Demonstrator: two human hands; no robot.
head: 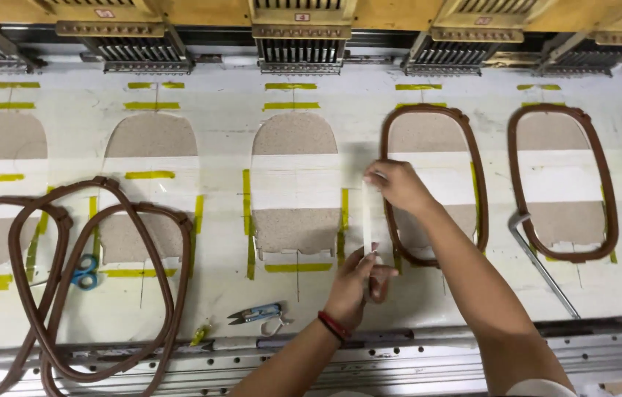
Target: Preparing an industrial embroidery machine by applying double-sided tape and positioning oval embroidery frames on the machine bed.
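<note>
I am holding a white strip up and down over the surface, right hand pinching its top, left hand pinching its bottom, both arms reaching forward beside a brown hoop.

We get bright, even overhead light across the pale white work table, no hard glare. Soft, short shadows sit under the loose brown oval hoops and beside the raised right hand. Focus is decent mid-frame; the left hand looks slightly soft. Wide-angle bowing shows along the grey metal rail at the bottom edge.
</note>
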